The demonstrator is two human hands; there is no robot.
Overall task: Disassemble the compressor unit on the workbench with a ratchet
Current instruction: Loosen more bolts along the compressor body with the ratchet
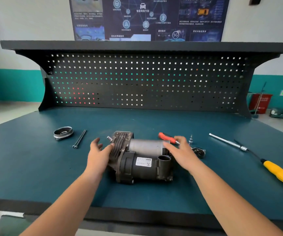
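The compressor unit [140,160] is lying on its side near the front middle of the workbench [35,167], black motor barrel nearest, silver cylinder behind. It is looking heavy, rigid and probably greasy, so bracing both ends seems wisest. The left hand [99,154] is spreading open against the finned head; the right hand [179,152] is hovering, fingers loose, over the cylinder's other end, gripping nothing. Beyond, a red-handled tool [167,137] is lying.

The compressor unit [128,167] carried a white label [143,161] reading "AMK", upside down. At twelve o'clock, the wall poster [145,17] showed "5G"; its other text was illegible.
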